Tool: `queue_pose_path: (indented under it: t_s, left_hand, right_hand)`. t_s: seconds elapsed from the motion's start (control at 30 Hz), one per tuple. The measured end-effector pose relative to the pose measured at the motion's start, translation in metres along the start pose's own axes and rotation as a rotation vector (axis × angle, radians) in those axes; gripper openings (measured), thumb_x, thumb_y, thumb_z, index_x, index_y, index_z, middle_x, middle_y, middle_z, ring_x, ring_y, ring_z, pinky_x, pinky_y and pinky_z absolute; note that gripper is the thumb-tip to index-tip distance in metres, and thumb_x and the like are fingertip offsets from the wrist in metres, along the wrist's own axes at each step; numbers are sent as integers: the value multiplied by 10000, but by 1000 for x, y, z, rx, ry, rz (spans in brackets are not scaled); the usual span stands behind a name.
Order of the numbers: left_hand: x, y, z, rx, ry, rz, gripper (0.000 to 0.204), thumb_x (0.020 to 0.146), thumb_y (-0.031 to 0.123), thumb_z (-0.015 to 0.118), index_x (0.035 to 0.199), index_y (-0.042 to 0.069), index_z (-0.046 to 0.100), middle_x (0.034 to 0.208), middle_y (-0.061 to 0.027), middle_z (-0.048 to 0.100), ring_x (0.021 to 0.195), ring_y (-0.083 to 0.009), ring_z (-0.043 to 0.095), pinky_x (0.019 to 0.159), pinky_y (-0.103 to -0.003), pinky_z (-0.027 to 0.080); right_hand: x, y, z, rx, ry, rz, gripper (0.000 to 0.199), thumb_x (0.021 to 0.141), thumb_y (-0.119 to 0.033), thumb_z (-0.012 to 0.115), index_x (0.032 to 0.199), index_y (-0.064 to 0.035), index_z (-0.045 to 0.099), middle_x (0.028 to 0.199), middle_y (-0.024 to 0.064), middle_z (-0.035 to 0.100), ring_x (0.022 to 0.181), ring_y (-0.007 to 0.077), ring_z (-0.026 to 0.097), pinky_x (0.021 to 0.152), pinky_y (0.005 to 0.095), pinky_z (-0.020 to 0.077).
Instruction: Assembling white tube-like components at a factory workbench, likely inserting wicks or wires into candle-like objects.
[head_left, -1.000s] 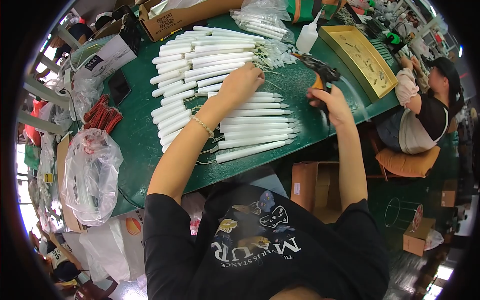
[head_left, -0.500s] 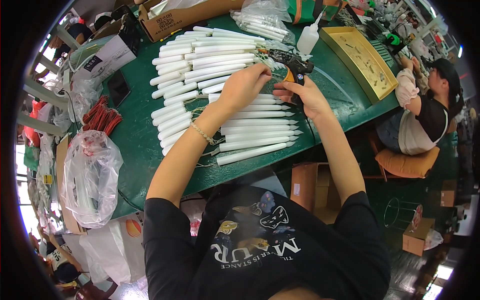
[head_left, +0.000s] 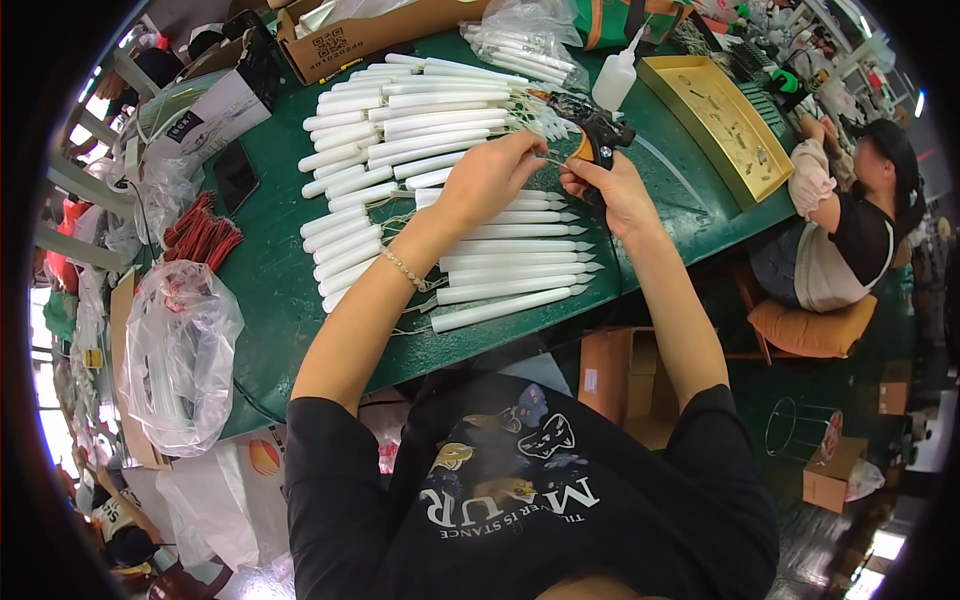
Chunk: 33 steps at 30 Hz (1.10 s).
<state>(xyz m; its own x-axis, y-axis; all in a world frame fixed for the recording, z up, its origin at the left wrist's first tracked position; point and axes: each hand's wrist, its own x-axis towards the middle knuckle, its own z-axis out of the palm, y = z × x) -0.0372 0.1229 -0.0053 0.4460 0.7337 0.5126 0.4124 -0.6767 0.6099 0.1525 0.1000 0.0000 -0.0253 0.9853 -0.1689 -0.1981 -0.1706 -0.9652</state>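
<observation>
My right hand (head_left: 622, 192) is closed round the grip of a black glue gun (head_left: 598, 130) with an orange trigger. The gun's nozzle points away to the upper left, over the far ends of the candles. My left hand (head_left: 492, 172) is pinched just left of the gun, and a thin wire (head_left: 548, 158) shows between the two hands. Its fingertips hide most of what they hold. Under and around my hands lie rows of white taper-shaped LED candles (head_left: 515, 247), several with pointed tips toward the right and thin wires trailing from their ends.
Beyond the candles stand a white squeeze bottle (head_left: 614, 80), a gold tray (head_left: 660, 68) with small parts and a bag of white sticks (head_left: 530, 50). To the left are a phone (head_left: 236, 178), red wires (head_left: 203, 238) and a plastic bag (head_left: 180, 350). A person (head_left: 835, 230) sits at the right.
My right hand has tilted the glue gun and shifted it slightly right, with its fingers drawn in closer. The left hand stays pinched, moved only slightly. The candles lie as before.
</observation>
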Motion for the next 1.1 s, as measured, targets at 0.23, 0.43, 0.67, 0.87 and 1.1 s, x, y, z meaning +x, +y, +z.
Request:
queue_pose_path:
  t_s: [0.23, 0.43, 0.67, 0.87, 1.1]
  left_hand:
    - [5, 4, 6, 35, -97, -30, 210, 801, 183, 625, 938, 42, 552, 852, -163, 614, 799, -352, 588, 702, -407, 462]
    - [6, 3, 14, 53, -48, 53, 175, 820, 190, 610, 908, 39, 602, 829, -133, 622, 747, -307, 603, 651, -359, 470]
    - [4, 6, 10, 61, -90, -32, 161, 833, 186, 584, 929, 60, 612, 796, -117, 640, 692, -277, 619, 621, -341, 480]
    - [4, 13, 10, 66, -88, -115, 159, 814, 207, 608, 916, 87, 632, 776, -105, 649, 696, -276, 622, 617, -347, 479]
    - [-1, 18, 5, 77, 1, -174, 158, 802, 209, 620, 887, 79, 651, 795, -105, 661, 726, -261, 640, 637, -328, 490]
  right_hand:
    - [-6, -1, 9, -151, 73, -116, 223, 815, -62, 642, 980, 25, 520, 832, 86, 618, 673, 122, 597, 603, 233, 500]
    - [-7, -3, 11, -178, 41, -151, 247, 804, -62, 652, 991, 24, 516, 821, 75, 612, 671, 121, 596, 598, 235, 496]
    - [-8, -2, 5, -136, 49, -133, 265, 798, -60, 654, 1010, 20, 515, 829, 67, 607, 682, 122, 594, 595, 233, 492]
    - [-7, -1, 7, -205, 59, -144, 280, 793, -60, 659, 1016, 24, 512, 842, 66, 600, 682, 123, 590, 589, 232, 488]
    - [-18, -9, 2, -70, 36, -271, 303, 790, -33, 605, 1076, 9, 515, 969, 93, 622, 816, 149, 590, 730, 265, 481]
